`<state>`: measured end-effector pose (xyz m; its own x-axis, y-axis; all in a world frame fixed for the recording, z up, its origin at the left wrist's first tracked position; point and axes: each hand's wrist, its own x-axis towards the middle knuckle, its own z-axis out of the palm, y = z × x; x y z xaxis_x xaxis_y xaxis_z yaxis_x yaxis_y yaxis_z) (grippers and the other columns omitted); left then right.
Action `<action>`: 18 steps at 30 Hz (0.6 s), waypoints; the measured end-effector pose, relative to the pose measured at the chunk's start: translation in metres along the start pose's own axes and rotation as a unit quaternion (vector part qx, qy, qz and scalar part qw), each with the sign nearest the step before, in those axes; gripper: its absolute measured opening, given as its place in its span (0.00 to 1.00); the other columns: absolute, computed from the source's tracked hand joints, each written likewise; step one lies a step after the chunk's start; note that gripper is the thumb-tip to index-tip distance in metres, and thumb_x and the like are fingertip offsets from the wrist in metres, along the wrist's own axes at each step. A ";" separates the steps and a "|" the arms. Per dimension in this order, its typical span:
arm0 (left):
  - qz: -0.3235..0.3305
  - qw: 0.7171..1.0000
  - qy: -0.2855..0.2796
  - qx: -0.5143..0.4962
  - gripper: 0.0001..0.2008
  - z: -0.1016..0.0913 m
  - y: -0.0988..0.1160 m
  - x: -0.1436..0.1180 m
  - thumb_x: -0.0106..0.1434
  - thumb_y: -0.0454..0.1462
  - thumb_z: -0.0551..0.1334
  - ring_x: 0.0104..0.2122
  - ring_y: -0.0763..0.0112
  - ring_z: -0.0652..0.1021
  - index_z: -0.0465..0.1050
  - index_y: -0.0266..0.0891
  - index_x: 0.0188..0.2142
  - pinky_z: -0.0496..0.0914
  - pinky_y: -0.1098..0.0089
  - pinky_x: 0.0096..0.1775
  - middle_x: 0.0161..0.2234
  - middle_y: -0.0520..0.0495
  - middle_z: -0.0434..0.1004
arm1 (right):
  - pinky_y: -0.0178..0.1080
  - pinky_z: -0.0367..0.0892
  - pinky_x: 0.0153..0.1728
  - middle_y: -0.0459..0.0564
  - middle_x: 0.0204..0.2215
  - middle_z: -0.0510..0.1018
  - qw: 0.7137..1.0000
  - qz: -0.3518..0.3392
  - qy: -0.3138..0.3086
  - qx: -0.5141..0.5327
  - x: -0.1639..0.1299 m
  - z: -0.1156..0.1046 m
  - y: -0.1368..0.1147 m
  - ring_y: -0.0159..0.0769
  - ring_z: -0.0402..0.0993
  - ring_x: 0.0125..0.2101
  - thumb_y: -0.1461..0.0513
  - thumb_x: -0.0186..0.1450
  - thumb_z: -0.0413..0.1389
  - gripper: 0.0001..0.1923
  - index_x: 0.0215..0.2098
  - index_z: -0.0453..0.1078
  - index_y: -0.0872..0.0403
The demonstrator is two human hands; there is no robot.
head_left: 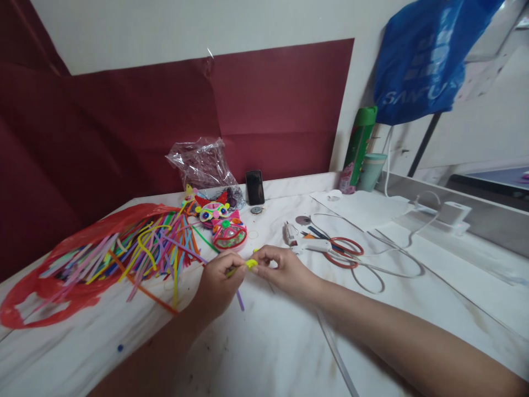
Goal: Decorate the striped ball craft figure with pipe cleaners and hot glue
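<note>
Pinching a yellow stem (250, 264) between both hands, I'm mid-twist, just above the worktop (268, 342). Left hand (217, 281) grip clenched on the stem plus a purple stem (240, 300); right hand (281, 268) grip nips its tip. Stem pile (140, 248) at 10 o'clock, scissors (341, 251) at 2. Next twist prob. needs steady fingertip pressure.

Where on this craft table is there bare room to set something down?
Bare table lies in front of the left hand and right hand. It is crowded by the pipe cleaners and around the scissors, glue gun and white cable.
</note>
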<state>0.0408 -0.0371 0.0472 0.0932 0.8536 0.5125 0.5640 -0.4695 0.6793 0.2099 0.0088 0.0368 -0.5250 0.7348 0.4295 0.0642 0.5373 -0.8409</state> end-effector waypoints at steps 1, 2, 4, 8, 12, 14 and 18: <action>0.008 1.000 -0.010 0.016 0.07 -0.002 0.000 0.001 0.57 0.32 0.57 0.27 0.74 0.69 0.68 0.37 0.23 0.63 0.73 0.31 0.23 0.52 0.67 | 0.33 0.63 0.30 0.46 0.27 0.73 1.000 -0.003 -0.015 -0.009 0.002 -0.003 0.000 0.30 0.66 0.27 0.59 0.59 0.57 0.07 0.32 0.71 0.56; 0.015 0.999 -0.019 0.031 0.07 -0.003 -0.001 0.002 0.57 0.32 0.57 0.26 0.74 0.70 0.68 0.37 0.22 0.63 0.73 0.30 0.23 0.52 0.67 | 0.33 0.64 0.31 0.47 0.28 0.74 0.999 -0.010 -0.022 -0.024 0.003 -0.005 0.001 0.30 0.67 0.28 0.61 0.58 0.57 0.07 0.33 0.71 0.56; 0.033 0.997 -0.033 0.060 0.08 -0.004 -0.002 0.003 0.57 0.31 0.56 0.26 0.74 0.70 0.67 0.37 0.22 0.63 0.73 0.29 0.23 0.52 0.67 | 0.33 0.64 0.31 0.48 0.29 0.74 0.997 -0.037 -0.024 -0.070 0.004 -0.007 0.002 0.31 0.68 0.29 0.64 0.57 0.57 0.05 0.33 0.71 0.56; 0.122 0.983 -0.054 0.124 0.09 -0.002 -0.003 0.002 0.58 0.30 0.53 0.27 0.73 0.70 0.68 0.37 0.23 0.63 0.73 0.29 0.23 0.50 0.66 | 0.36 0.64 0.34 0.49 0.26 0.74 0.977 -0.118 -0.033 -0.177 0.001 -0.004 0.006 0.34 0.69 0.29 0.66 0.58 0.56 0.02 0.30 0.71 0.56; 0.156 0.975 -0.089 0.133 0.11 -0.001 -0.004 0.002 0.59 0.30 0.52 0.27 0.72 0.70 0.68 0.37 0.23 0.63 0.72 0.30 0.23 0.49 0.67 | 0.37 0.64 0.35 0.51 0.25 0.74 0.963 -0.167 -0.066 -0.202 -0.002 -0.002 0.007 0.35 0.69 0.29 0.66 0.62 0.51 0.07 0.27 0.68 0.55; 0.102 0.986 -0.100 0.085 0.10 -0.002 -0.006 0.004 0.59 0.32 0.53 0.28 0.72 0.71 0.70 0.36 0.24 0.64 0.72 0.31 0.24 0.49 0.68 | 0.36 0.64 0.33 0.51 0.25 0.73 0.973 -0.148 -0.058 -0.166 -0.002 -0.002 0.007 0.34 0.69 0.29 0.65 0.64 0.50 0.09 0.26 0.68 0.55; -0.056 0.997 -0.031 -0.033 0.09 -0.003 -0.010 0.010 0.58 0.39 0.57 0.27 0.73 0.71 0.73 0.36 0.26 0.64 0.73 0.30 0.25 0.51 0.70 | 0.33 0.63 0.28 0.47 0.23 0.73 0.995 -0.021 -0.005 -0.100 0.002 -0.006 0.012 0.31 0.67 0.25 0.60 0.63 0.51 0.11 0.25 0.68 0.56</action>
<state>0.0332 -0.0242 0.0470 0.0851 0.9127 0.3996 0.5188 -0.3830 0.7643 0.2145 0.0186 0.0295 -0.5383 0.7071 0.4586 0.2103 0.6396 -0.7394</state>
